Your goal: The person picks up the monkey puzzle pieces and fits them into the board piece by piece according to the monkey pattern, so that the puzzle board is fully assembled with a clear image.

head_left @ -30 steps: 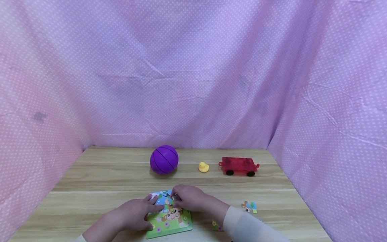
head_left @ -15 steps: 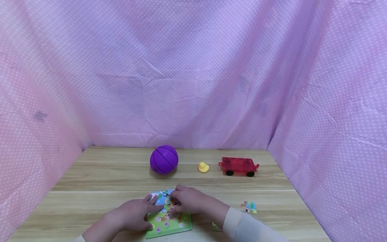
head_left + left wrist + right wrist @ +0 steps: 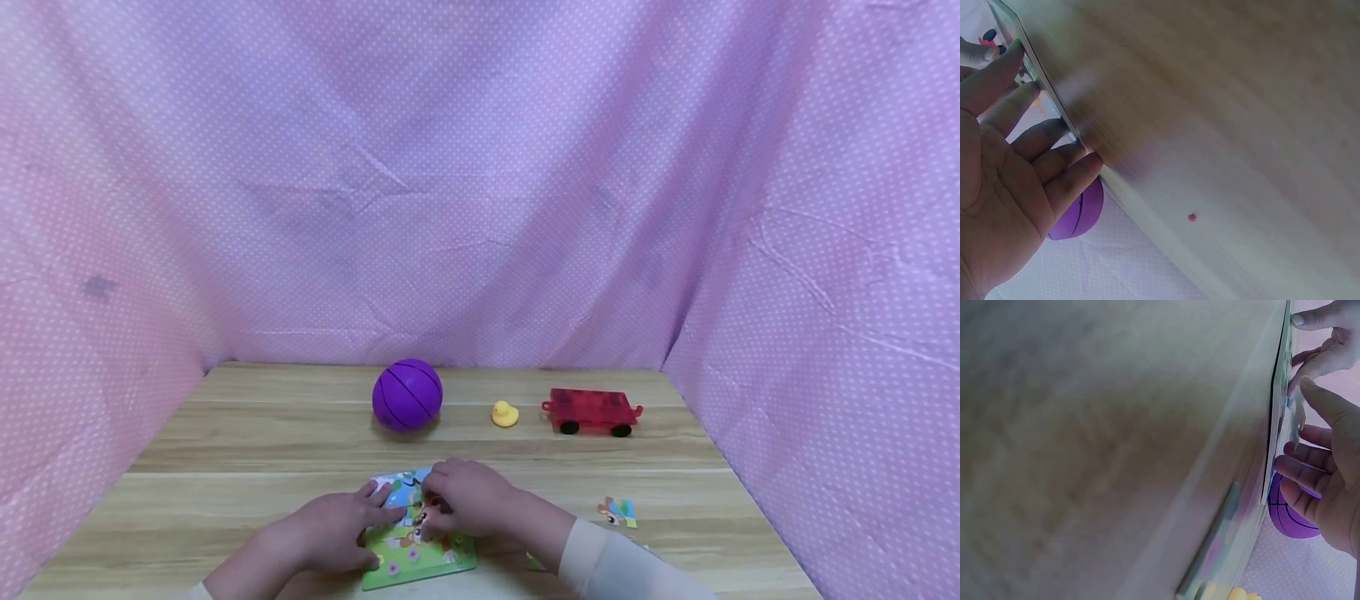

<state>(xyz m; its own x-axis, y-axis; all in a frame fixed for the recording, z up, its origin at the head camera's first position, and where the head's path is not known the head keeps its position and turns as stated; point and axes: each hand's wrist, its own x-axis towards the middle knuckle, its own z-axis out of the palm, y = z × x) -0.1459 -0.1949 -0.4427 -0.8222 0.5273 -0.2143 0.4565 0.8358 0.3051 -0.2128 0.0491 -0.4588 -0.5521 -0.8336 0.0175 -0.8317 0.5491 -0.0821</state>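
Observation:
A jigsaw puzzle board with a green and blue animal picture lies on the table in the head view. My left hand rests on its left side with fingers spread and fairly straight, also visible in the left wrist view. Over the board's upper right part, my right hand pinches a puzzle piece. In the right wrist view that thin piece shows edge-on between thumb and fingers, tilted above the board; its picture is mostly hidden by the hand.
Loose puzzle pieces lie to the right: one beyond the right forearm, another partly under it. Farther back are a purple ball, a yellow rubber duck and a red toy wagon. Pink dotted cloth hangs around the table.
My right hand's thumb and fingers have shifted slightly down and left over the board, turning the piece they pinch. The left hand stays in place.

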